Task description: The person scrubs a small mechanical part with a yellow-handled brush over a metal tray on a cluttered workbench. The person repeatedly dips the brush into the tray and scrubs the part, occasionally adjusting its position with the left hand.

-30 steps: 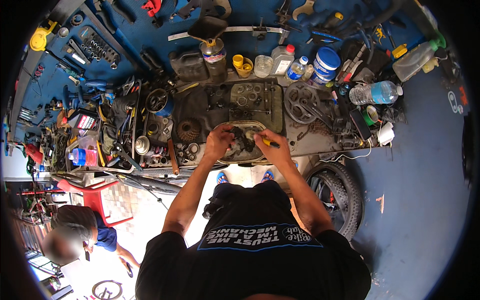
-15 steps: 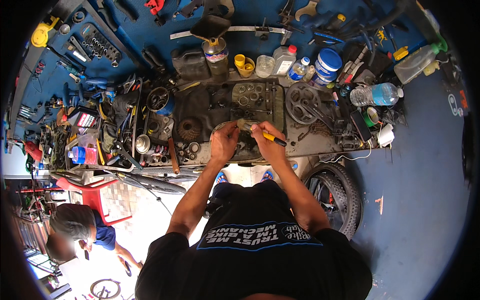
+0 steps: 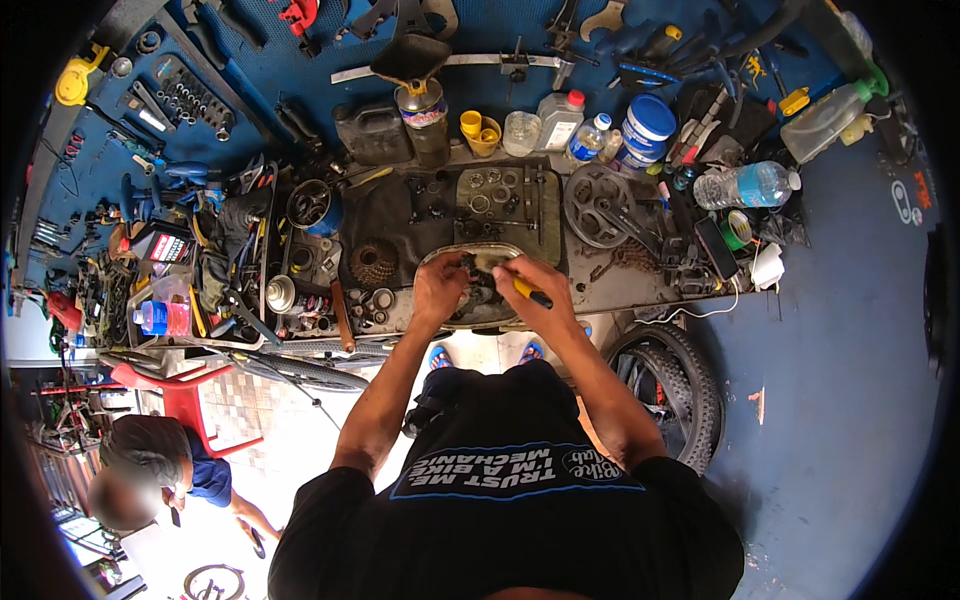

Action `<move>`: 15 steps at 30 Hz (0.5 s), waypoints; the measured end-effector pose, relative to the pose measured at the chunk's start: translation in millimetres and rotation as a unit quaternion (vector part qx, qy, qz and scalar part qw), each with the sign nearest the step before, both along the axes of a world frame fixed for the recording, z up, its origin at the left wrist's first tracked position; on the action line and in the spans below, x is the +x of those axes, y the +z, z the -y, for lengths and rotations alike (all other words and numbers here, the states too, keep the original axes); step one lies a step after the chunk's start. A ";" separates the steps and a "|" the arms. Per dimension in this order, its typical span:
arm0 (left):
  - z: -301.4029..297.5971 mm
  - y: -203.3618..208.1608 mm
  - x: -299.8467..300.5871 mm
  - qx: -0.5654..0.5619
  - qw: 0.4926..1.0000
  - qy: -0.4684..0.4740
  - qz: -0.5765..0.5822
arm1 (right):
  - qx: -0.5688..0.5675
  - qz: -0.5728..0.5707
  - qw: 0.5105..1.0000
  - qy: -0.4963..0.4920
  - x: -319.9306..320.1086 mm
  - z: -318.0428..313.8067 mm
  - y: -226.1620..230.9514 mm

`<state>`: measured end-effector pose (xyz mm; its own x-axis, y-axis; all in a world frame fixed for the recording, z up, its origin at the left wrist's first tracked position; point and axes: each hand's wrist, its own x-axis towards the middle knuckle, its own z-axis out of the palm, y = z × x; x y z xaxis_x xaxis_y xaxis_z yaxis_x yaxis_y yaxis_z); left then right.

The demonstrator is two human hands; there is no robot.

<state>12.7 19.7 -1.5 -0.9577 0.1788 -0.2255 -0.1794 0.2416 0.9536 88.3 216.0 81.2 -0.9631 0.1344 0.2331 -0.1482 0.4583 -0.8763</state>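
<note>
At the bench's front edge is an oval basin point(image 3: 485, 247) with a pale rim and dark contents. My right hand point(image 3: 545, 283) is closed round a brush point(image 3: 533, 292) with a yellow, black-ended handle; its bristle end is over the basin. My left hand point(image 3: 438, 290) is over the basin's left side, its fingers closed on a small dark part point(image 3: 466, 266) that they mostly cover. Behind the basin a dark mat point(image 3: 420, 215) bears small metal parts, several of them rings. A rusty-brown bicycle cassette point(image 3: 373, 262) lies left of my left hand.
A crankset point(image 3: 597, 205) and a chain point(image 3: 630, 256) lie to the right. Bottles and a blue-white tub point(image 3: 648, 128) line the bench's back. On the left are an orange-handled tool point(image 3: 341, 312) and a crowded tool tray point(image 3: 240, 250). Tyres point(image 3: 700, 400) stand below; a person sits at lower left.
Both hands have come lower and closer to me, into the basin, whose far rim now shows. The brush's bristle end has gone down with them. The whole view has shifted slightly.
</note>
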 end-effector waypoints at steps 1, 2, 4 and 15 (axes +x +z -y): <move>-0.6 0.6 2.5 -0.010 1.000 -0.011 0.006 | -0.008 -0.076 0.996 0.043 -0.6 1.9 -1.7; -2.3 1.0 5.7 -0.019 1.000 -0.022 0.012 | 0.050 -0.069 0.995 0.044 -2.0 1.0 -8.2; -8.3 7.7 7.4 -0.021 0.999 -0.025 0.027 | 0.168 -0.058 0.983 0.043 -8.2 -4.2 -17.5; -1.8 -10.2 6.3 0.042 0.999 -0.007 0.015 | 0.040 0.034 0.997 0.059 -5.2 -8.3 -14.2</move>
